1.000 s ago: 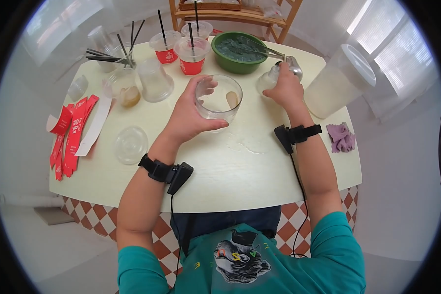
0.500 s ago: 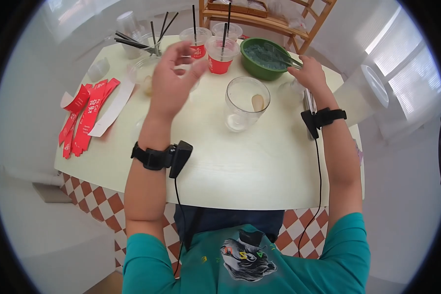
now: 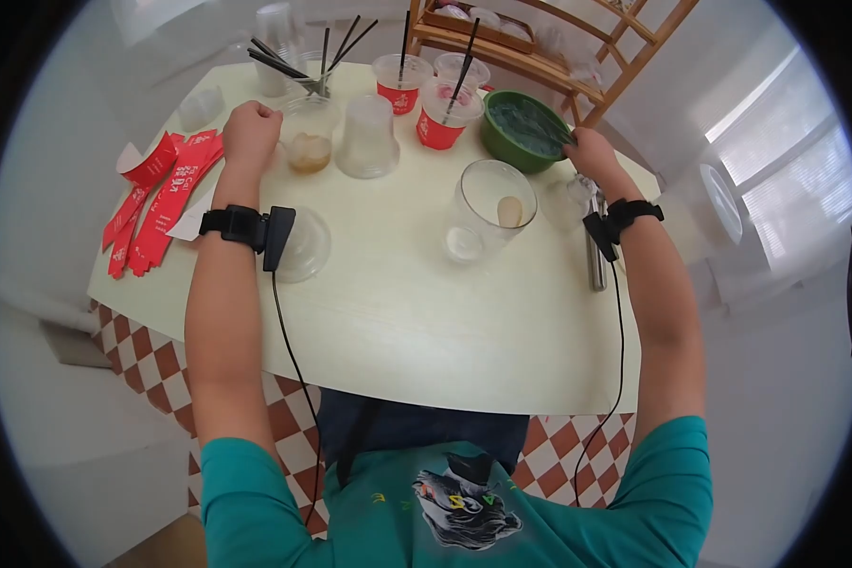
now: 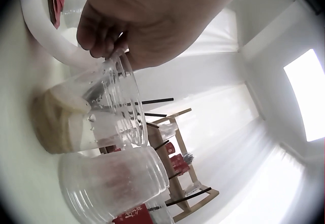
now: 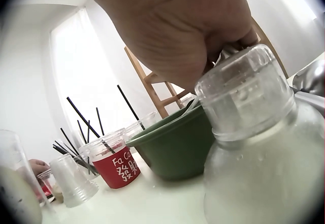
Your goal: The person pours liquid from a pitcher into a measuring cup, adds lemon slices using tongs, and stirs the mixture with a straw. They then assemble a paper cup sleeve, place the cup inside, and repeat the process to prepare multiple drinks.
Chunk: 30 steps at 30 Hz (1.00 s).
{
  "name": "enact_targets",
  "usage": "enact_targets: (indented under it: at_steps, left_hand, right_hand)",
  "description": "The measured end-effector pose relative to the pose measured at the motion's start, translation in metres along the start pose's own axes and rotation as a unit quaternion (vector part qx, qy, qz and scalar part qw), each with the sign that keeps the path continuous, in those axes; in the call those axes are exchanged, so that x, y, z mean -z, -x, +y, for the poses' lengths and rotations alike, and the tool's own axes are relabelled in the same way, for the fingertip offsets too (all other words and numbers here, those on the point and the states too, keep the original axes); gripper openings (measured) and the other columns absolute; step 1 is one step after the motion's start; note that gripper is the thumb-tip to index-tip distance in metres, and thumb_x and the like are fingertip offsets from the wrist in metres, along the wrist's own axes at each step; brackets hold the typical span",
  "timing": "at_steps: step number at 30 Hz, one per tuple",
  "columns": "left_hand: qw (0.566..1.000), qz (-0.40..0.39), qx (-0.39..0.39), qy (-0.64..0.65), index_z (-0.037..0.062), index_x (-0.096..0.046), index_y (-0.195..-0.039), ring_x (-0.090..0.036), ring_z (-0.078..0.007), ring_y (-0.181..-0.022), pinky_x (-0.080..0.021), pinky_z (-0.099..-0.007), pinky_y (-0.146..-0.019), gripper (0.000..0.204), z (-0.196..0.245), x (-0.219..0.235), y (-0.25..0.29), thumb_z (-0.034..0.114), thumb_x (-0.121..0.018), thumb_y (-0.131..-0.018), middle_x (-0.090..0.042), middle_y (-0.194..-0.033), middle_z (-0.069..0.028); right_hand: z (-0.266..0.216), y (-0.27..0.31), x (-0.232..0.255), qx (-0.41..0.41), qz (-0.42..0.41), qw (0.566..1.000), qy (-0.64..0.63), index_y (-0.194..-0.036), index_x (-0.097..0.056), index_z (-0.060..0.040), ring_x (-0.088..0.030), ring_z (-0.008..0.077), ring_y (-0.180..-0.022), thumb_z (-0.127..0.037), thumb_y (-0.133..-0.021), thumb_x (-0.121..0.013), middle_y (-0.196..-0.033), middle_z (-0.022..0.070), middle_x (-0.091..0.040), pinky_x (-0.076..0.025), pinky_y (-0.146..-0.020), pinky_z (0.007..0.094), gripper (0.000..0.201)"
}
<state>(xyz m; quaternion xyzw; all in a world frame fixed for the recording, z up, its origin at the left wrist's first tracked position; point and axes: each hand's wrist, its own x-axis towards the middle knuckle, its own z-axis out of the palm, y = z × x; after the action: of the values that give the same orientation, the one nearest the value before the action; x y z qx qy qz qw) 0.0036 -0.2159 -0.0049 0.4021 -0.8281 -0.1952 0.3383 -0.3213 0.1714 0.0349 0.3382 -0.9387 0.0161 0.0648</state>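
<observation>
Currently, the left hand pinches the rim of a clear plastic cup standing on the smooth, pale table, soft-looking tan pieces inside its base. The right hand grips a shiny metal utensil handle by a round green bowl. Between the hands stand an upturned translucent cup and a clear, wide-mouthed beaker.

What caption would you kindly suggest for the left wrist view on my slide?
Left hand pinching the rim of a clear cup with brownish contents, black straws beyond.
</observation>
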Motion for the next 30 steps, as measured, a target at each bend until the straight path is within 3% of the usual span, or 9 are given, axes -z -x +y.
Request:
enact_targets:
  at_steps: [1,3,7,13,15,19,21,24,30]
  left_hand:
    - [1.000,-0.001,0.001,0.002,0.0040,-0.067,-0.087,-0.068,-0.0284,-0.078,-0.052,-0.0372,-0.070,0.027,0.001,0.000,0.001,0.030,-0.065,-0.079,-0.069,-0.082,-0.0134]
    - [0.991,-0.051,0.074,0.102,-0.0025,-0.066,-0.086,-0.064,-0.0206,-0.055,-0.050,-0.0316,-0.050,0.026,0.004,0.002,0.002,0.023,-0.064,-0.082,-0.066,-0.069,-0.0124]
    - [0.985,-0.064,0.089,0.136,0.0007,-0.066,-0.084,-0.067,-0.0199,-0.056,-0.052,-0.0317,-0.058,0.023,0.007,0.003,0.006,0.022,-0.059,-0.081,-0.067,-0.067,-0.0106]
    - [0.993,-0.021,-0.002,0.119,-0.0003,-0.066,-0.082,-0.067,-0.0207,-0.057,-0.051,-0.0303,-0.059,0.022,0.019,0.036,0.011,0.021,-0.059,-0.082,-0.066,-0.067,-0.0097]
    - [0.988,-0.007,-0.050,0.149,-0.0034,-0.064,-0.080,-0.056,-0.0116,-0.052,-0.044,-0.0270,-0.050,0.021,0.036,0.057,0.020,0.017,-0.061,-0.085,-0.059,-0.063,-0.0062]
    - [0.975,-0.057,-0.082,0.199,-0.0021,-0.063,-0.080,-0.051,-0.0090,-0.053,-0.042,-0.0270,-0.051,0.018,0.067,0.071,0.039,0.015,-0.061,-0.086,-0.056,-0.062,-0.0023]
    - [0.949,-0.135,-0.125,0.255,-0.0031,-0.061,-0.079,-0.051,-0.0110,-0.054,-0.043,-0.0285,-0.053,0.019,0.081,0.071,0.051,0.016,-0.062,-0.083,-0.056,-0.062,-0.0030]
    - [0.918,-0.222,-0.141,0.296,-0.0028,-0.060,-0.080,-0.051,-0.0103,-0.054,-0.042,-0.0279,-0.052,0.018,0.096,0.070,0.064,0.015,-0.062,-0.083,-0.055,-0.061,-0.0019]
    - [0.919,-0.222,-0.182,0.269,-0.0045,-0.060,-0.075,-0.045,-0.0114,-0.055,-0.038,-0.0285,-0.051,0.021,0.110,0.067,0.081,0.015,-0.062,-0.082,-0.051,-0.058,-0.0043]
  right_hand:
    - [0.002,0.000,-0.002,0.007,0.026,1.000,-0.004,-0.101,-0.066,-0.0021,-0.062,0.0375,-0.096,-0.022,-0.082,-0.062,-0.099,0.0202,-0.066,-0.049,-0.084,0.0461,0.027]
    - [0.003,0.004,0.001,0.016,0.052,0.999,-0.006,-0.101,-0.065,-0.0025,-0.062,0.0376,-0.096,-0.021,-0.083,-0.061,-0.098,0.0205,-0.066,-0.049,-0.083,0.0465,0.026]
    - [0.004,0.035,0.030,-0.012,0.140,0.990,0.008,-0.105,-0.064,-0.0048,-0.062,0.0380,-0.095,-0.021,-0.085,-0.059,-0.098,0.0196,-0.066,-0.049,-0.081,0.0473,0.026]
    - [0.001,0.086,0.084,0.072,0.286,0.948,-0.118,-0.111,-0.064,-0.0047,-0.064,0.0337,-0.086,-0.013,-0.088,-0.059,-0.095,0.0167,-0.066,-0.051,-0.077,0.0398,0.024]
    - [-0.028,0.106,0.106,0.157,0.333,0.915,-0.167,-0.110,-0.064,-0.0030,-0.064,0.0289,-0.080,-0.005,-0.088,-0.060,-0.091,0.0139,-0.065,-0.051,-0.074,0.0338,0.023]
    - [-0.085,0.128,0.139,0.289,0.330,0.883,-0.169,-0.109,-0.065,-0.0042,-0.063,0.0256,-0.077,-0.002,-0.085,-0.063,-0.089,0.0096,-0.064,-0.051,-0.070,0.0320,0.024]
    - [-0.116,0.134,0.153,0.415,0.338,0.844,-0.047,-0.106,-0.067,-0.0069,-0.063,0.0233,-0.078,-0.004,-0.081,-0.067,-0.090,0.0055,-0.065,-0.051,-0.068,0.0323,0.025]
    - [-0.145,0.132,0.161,0.486,0.310,0.816,0.033,-0.104,-0.067,-0.0101,-0.061,0.0219,-0.083,-0.007,-0.077,-0.067,-0.090,0.0029,-0.063,-0.051,-0.069,0.0332,0.028]
    - [-0.165,0.124,0.157,0.541,0.261,0.790,0.125,-0.103,-0.065,-0.0074,-0.059,0.0206,-0.088,-0.006,-0.074,-0.065,-0.088,0.0024,-0.061,-0.051,-0.074,0.0325,0.028]
